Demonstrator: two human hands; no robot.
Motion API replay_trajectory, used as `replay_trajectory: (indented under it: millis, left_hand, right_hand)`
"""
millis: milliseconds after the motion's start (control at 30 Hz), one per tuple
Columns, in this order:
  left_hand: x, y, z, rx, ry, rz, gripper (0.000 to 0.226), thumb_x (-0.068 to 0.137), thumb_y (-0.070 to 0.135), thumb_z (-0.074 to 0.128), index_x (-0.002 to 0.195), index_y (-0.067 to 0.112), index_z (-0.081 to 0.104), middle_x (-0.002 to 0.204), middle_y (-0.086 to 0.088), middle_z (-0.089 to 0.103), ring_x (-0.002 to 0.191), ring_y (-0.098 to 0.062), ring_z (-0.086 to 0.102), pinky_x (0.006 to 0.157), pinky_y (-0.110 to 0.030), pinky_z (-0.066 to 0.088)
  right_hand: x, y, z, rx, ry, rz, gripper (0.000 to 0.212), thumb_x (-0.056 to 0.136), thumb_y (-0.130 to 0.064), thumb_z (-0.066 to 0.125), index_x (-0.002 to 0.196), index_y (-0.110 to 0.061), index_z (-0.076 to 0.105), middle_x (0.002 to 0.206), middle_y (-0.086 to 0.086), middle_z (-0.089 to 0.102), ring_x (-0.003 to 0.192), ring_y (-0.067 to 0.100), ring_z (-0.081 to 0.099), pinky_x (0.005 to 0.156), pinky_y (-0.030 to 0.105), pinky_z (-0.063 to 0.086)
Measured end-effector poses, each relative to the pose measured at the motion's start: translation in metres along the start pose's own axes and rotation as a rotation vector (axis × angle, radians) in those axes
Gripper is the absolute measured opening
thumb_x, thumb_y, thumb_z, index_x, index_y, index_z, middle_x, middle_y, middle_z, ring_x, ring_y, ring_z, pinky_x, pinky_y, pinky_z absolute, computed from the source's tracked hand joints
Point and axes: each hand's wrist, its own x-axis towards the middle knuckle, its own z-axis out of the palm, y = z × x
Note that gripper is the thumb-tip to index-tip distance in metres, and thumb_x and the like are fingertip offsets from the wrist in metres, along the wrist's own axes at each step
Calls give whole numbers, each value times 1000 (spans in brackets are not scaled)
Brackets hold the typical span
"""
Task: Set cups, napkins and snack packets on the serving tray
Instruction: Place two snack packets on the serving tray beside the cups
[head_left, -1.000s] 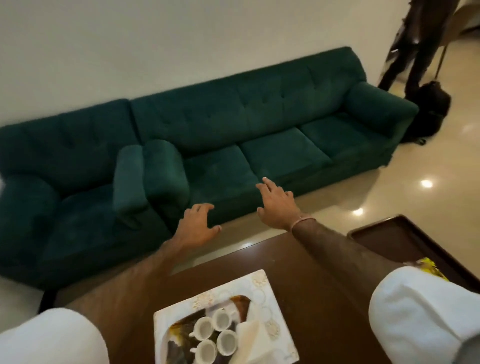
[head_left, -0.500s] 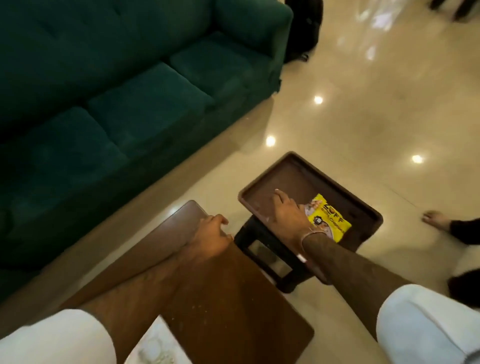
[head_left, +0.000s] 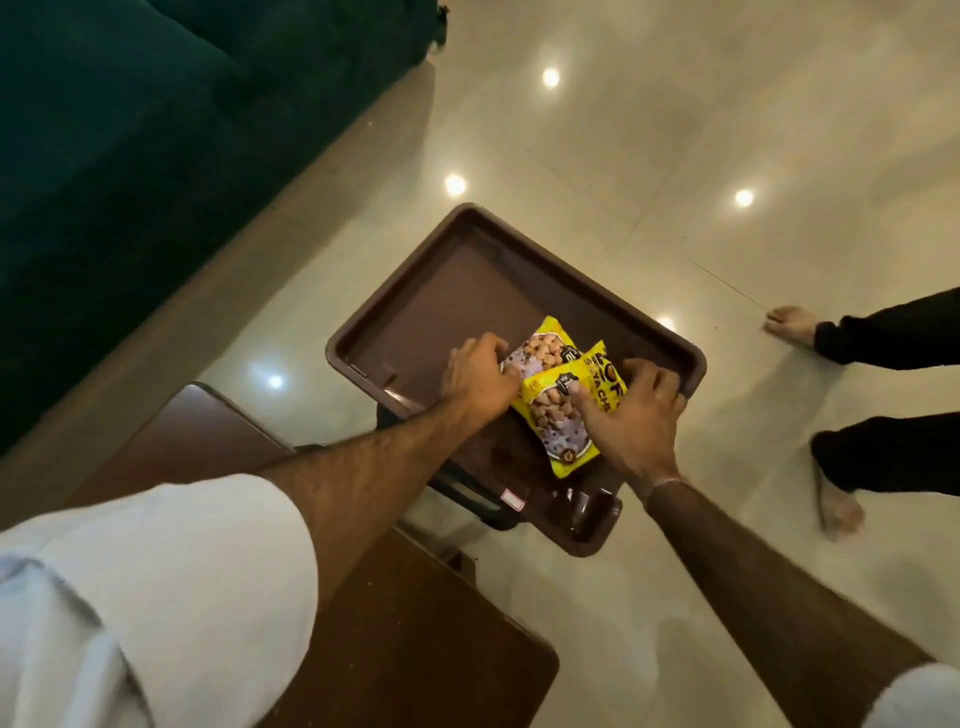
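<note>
A dark brown serving tray (head_left: 457, 280) rests on a low black stool beside the wooden table. Two yellow snack packets lie in it, overlapping. My left hand (head_left: 480, 376) has its fingers curled on the edge of the far packet (head_left: 540, 351). My right hand (head_left: 636, 415) presses down on the near packet (head_left: 553, 415), thumb on its front and fingers over its right end. No cups or napkins are in view.
The brown wooden table (head_left: 410, 639) fills the lower left. A dark green sofa (head_left: 130, 156) runs along the upper left. Another person's bare feet and dark trouser legs (head_left: 883, 395) stand on the glossy floor at right.
The view has swung down and right from the sofa to the tray. My left hand left the table edge and joined my right hand on the packets; a second packet now shows.
</note>
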Motion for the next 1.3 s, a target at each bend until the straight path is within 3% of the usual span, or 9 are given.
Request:
replay_trajectory:
  millis: [133, 233, 400, 500, 700, 867, 967, 1100, 1300]
  left_hand:
    - [13, 10, 12, -48, -67, -96, 55, 78, 44, 76, 124, 19, 60, 125, -9, 64, 118, -30, 58, 99, -42, 49]
    - [15, 11, 16, -158, -132, -199, 54, 73, 44, 81, 116, 14, 68, 116, -8, 71, 106, -25, 65, 86, -31, 53]
    - [7, 5, 16, -381, -214, -228, 39, 74, 34, 82, 105, 17, 65, 101, -1, 70, 87, -13, 64, 62, -24, 46]
    - [-4, 0, 10, -560, -190, -253, 27, 79, 27, 79, 99, 22, 62, 97, 3, 70, 83, -9, 65, 56, -21, 48]
    - [-41, -28, -25, -973, -45, -326, 49, 78, 9, 78, 122, 11, 56, 117, -17, 70, 106, -31, 68, 93, -53, 55]
    - [-92, -68, -81, -1391, -3, -349, 47, 83, -6, 63, 129, 3, 61, 122, -24, 68, 90, -31, 72, 80, -43, 60]
    - [-135, -100, -110, -1557, 50, -385, 47, 85, -7, 53, 131, 0, 61, 129, -26, 64, 103, -36, 69, 92, -51, 57]
    - [-196, -151, -142, -1671, 177, -392, 58, 82, -7, 49, 140, -3, 51, 145, -27, 50, 136, -44, 47, 116, -58, 32]
    - [-310, -238, -172, -1753, 468, -313, 45, 76, -9, 54, 117, 3, 67, 132, -25, 60, 120, -41, 56, 113, -56, 37]
  right_hand:
    - [-10, 22, 13, 212, -110, 205, 88, 75, -62, 73, 140, -15, 35, 141, 13, 42, 133, 34, 35, 108, 47, 38]
    - [-2, 30, 14, 222, -169, 266, 90, 69, -65, 77, 136, -15, 44, 135, 11, 52, 130, 33, 41, 106, 49, 43]
    - [9, 38, 1, 477, -384, 217, 43, 63, -47, 87, 96, -31, 65, 96, -10, 75, 93, 16, 73, 79, 34, 59]
    - [11, 33, -12, 580, -526, 152, 53, 59, -42, 89, 105, -27, 67, 100, -4, 78, 88, 16, 76, 77, 33, 62]
    - [15, -1, -32, 663, -654, 42, 62, 59, -24, 89, 114, -9, 66, 104, 10, 78, 94, 30, 75, 82, 40, 61]
    - [-6, -54, -33, 654, -803, -63, 55, 66, -11, 84, 116, 0, 63, 102, 16, 77, 91, 32, 75, 78, 39, 60]
    - [-32, -86, -21, 687, -894, -110, 58, 61, -12, 87, 112, 2, 63, 98, 18, 77, 85, 31, 76, 67, 34, 62]
    - [-69, -122, 7, 638, -995, -194, 45, 69, -5, 85, 109, 2, 65, 103, 24, 75, 93, 41, 73, 82, 52, 60]
    - [-149, -176, 50, 418, -1129, -371, 48, 65, -19, 87, 108, -7, 69, 99, 12, 78, 92, 30, 76, 77, 35, 62]
